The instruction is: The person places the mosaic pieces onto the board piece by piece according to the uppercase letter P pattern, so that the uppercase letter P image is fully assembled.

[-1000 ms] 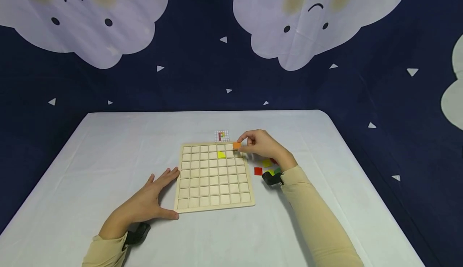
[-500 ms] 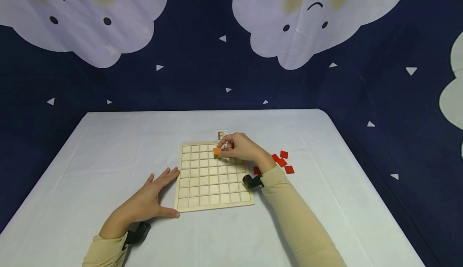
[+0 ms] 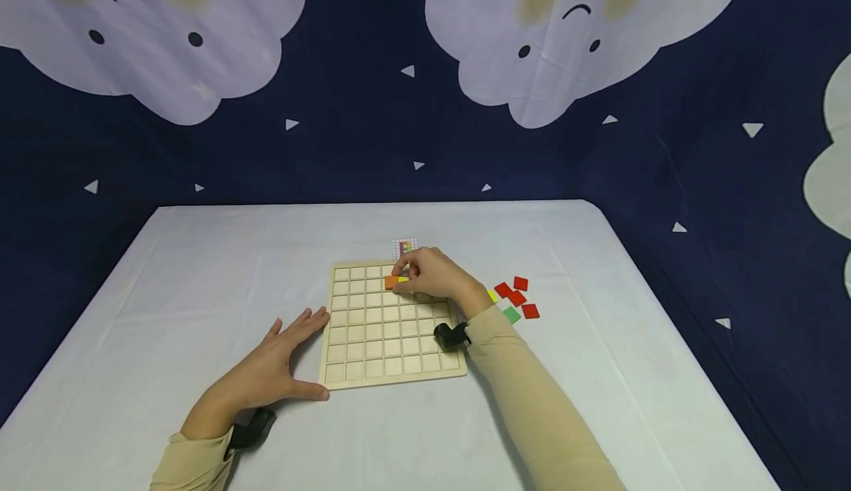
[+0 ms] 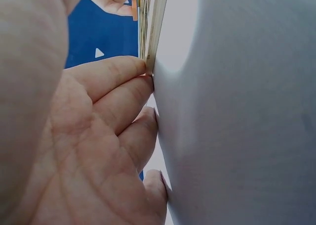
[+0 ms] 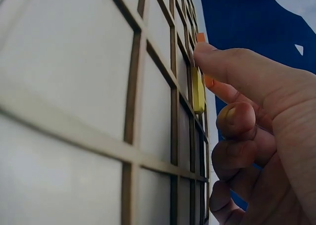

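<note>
A pale wooden grid board (image 3: 392,347) lies flat on the table. Between the thumb and forefinger of my right hand (image 3: 439,278) an orange square tile (image 3: 390,283) is pinched, low over a cell in the board's second row from the far edge. Right beside it, partly covered by the fingertips, sits a yellow tile (image 5: 198,92) on the grid. My left hand (image 3: 266,369) rests on the table with fingers spread, fingertips touching the board's left edge and thumb by its near left corner.
Several red tiles (image 3: 517,298) lie loose right of the board, near a green tile (image 3: 511,314) and a yellow piece partly behind the right wrist. Beyond the board's far edge is a small card (image 3: 402,246) with a coloured grid pattern.
My right hand has carried the orange tile leftward over the board, from the far right corner across to the left side of the yellow tile. My left hand has stayed in place.
</note>
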`<state>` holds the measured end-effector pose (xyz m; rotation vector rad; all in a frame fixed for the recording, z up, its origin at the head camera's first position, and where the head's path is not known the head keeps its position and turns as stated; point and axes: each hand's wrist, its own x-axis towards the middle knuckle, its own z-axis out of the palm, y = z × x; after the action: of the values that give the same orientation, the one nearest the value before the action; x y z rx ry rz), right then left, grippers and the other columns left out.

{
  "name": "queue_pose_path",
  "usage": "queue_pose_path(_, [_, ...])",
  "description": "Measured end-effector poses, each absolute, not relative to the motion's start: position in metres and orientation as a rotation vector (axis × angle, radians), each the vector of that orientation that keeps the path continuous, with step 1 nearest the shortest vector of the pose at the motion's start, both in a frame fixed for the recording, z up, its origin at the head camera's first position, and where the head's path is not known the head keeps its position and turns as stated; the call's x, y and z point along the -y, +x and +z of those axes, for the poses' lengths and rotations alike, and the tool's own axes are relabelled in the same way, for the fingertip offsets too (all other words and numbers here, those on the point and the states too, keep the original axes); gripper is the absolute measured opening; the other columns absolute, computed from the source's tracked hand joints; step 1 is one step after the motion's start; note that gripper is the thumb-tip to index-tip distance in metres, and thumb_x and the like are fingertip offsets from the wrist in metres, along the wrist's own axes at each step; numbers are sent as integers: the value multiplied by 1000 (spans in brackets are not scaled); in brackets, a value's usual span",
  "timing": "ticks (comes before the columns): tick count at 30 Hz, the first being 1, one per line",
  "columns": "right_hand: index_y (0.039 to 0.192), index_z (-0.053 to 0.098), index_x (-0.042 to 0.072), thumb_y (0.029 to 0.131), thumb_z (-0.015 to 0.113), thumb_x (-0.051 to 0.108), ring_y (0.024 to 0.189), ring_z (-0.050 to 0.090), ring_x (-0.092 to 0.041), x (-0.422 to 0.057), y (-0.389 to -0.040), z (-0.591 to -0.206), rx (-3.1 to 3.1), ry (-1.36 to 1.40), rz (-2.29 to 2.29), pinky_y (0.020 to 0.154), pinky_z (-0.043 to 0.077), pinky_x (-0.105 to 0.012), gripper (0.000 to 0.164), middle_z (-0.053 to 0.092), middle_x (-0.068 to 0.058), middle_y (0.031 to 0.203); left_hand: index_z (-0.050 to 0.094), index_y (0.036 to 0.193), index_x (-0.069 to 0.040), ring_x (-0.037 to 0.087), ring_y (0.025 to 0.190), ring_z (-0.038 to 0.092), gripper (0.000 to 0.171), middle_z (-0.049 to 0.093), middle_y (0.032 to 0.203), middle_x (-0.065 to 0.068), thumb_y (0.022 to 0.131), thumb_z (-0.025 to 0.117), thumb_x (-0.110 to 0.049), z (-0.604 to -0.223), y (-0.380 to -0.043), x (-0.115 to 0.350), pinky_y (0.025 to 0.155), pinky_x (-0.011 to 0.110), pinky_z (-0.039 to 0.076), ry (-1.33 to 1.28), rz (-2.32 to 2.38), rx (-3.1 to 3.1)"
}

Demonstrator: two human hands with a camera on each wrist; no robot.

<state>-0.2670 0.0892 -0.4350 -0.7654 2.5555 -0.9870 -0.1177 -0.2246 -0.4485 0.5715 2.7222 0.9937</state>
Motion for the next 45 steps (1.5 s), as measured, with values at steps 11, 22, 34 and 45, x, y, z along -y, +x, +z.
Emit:
queue_pose_path(11, [118,78,14,95,84,26,59,43,-8,-86,-267,-436,-2561,-748,-973,64,41,-23,27,51,7,66,41,165,-6,49,163,24,124,35,174,18,65,102,-46,-448,-117,224,127,79,5,565,995,-2719])
queue_pose_path(22, [120,78,14,94,85,25,62,44,-8,-85,-266,-435,-2548,-735,-986,66,42,-24,28,52,6,67,41,165,-6,49,163,24,124,36,174,18,65,102,-46,-449,-118,224,127,79,5,552,981,-2720])
queue_pose_path(34, [118,78,15,94,85,24,59,42,-8,-85,-267,-436,-2550,-742,-980,67,42,-24,26,50,7,64,41,165,-5,49,163,25,124,37,173,19,65,102,-45,-449,-118,223,127,80,6,556,977,-2722])
queue_pose_path(45, [122,77,15,98,80,26,58,43,-8,-100,-275,-431,-2510,-787,-1014,74,47,-26,27,54,6,65,41,165,-5,49,163,25,124,36,174,19,65,102,-45,-449,-118,223,126,80,5,561,988,-2719])
